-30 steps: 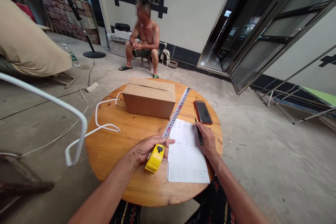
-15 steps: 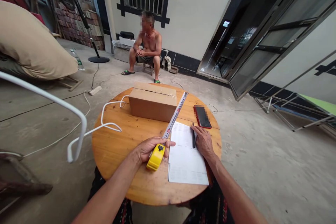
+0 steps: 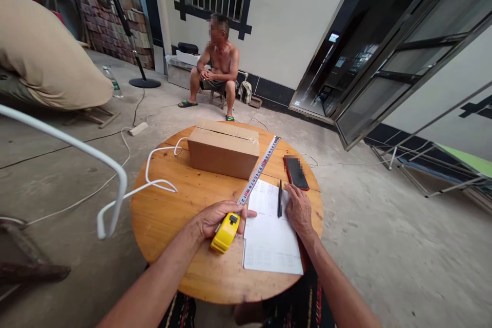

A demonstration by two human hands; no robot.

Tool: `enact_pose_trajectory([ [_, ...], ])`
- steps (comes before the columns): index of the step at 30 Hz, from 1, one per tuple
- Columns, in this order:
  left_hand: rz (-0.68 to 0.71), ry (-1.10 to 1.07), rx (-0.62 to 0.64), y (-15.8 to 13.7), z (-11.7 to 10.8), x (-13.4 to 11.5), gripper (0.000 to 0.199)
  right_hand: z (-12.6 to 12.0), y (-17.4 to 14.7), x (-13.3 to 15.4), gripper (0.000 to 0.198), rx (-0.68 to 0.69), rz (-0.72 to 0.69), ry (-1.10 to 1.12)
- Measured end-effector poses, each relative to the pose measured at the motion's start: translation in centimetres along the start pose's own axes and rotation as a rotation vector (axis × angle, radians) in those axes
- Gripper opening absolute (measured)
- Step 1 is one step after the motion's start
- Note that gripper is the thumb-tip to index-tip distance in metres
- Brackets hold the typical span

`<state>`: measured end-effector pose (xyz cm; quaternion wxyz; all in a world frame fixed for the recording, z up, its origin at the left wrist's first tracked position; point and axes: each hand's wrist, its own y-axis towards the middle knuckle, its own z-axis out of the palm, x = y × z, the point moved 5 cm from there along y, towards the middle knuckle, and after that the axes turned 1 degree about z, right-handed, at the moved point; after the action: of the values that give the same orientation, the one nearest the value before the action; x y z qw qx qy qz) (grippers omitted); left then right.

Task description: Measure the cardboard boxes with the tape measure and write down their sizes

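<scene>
My left hand [image 3: 221,218] is closed around a yellow tape measure [image 3: 225,233]. Its metal blade [image 3: 257,174] is drawn out away from me, passing the right side of a closed cardboard box [image 3: 223,151]. Below the blade lies a white printed sheet of paper [image 3: 269,246], with a black pen [image 3: 280,200] resting on it. My right hand [image 3: 299,209] lies palm down at the sheet's right edge, fingers stretched forward, just right of the pen and holding nothing. Ahead of its fingertips is a phone [image 3: 296,173] in a red case.
All this sits on a round wooden table [image 3: 165,225]. A white bent tube [image 3: 115,174] reaches over its left side. Beyond the table a person [image 3: 219,66] sits on a low stool. A standing fan [image 3: 130,41] is at the back left, an open door [image 3: 407,56] at the right.
My right hand has shifted slightly off the pen, which now lies a little further left on the sheet. My left hand still grips the tape measure; the view has moved slightly.
</scene>
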<state>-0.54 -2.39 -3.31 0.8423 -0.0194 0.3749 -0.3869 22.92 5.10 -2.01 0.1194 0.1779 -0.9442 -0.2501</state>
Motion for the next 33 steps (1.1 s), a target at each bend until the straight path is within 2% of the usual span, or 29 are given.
enact_pose_trajectory([
  [5, 0.018, 0.014, 0.012, -0.4, 0.1, -0.2, 0.021, -0.2, -0.2, -0.3, 0.049, -0.049, 0.028, 0.06],
  [11, 0.071, 0.02, 0.05, -0.7, 0.1, -0.4, 0.022, -2.4, 0.9, 0.8, 0.032, -0.137, 0.1, 0.125],
  [15, 0.113, 0.008, 0.059, -0.7, -0.4, -0.6, 0.021, -2.2, 4.3, 4.2, 0.033, -0.044, 0.081, 0.188],
  [19, 0.149, 0.003, 0.036, -0.8, -0.9, -0.8, 0.021, -0.1, 8.2, 7.9, 0.046, 0.101, 0.041, 0.244],
  [23, 0.174, -0.008, 0.012, -1.0, -1.0, -0.9, 0.021, 2.1, 10.7, 9.9, 0.032, 0.175, 0.011, 0.256],
  [27, 0.174, -0.02, -0.011, -1.1, -1.0, -1.0, 0.022, 2.4, 11.4, 9.6, 0.028, 0.204, -0.03, 0.245],
  [30, 0.18, -0.025, -0.019, -1.1, -1.1, -1.0, 0.022, 0.9, 10.4, 8.1, 0.029, 0.217, -0.074, 0.228],
  [33, 0.186, -0.021, -0.017, -1.0, -1.2, -1.1, 0.023, -1.2, 7.7, 7.0, 0.026, 0.251, -0.148, 0.196],
])
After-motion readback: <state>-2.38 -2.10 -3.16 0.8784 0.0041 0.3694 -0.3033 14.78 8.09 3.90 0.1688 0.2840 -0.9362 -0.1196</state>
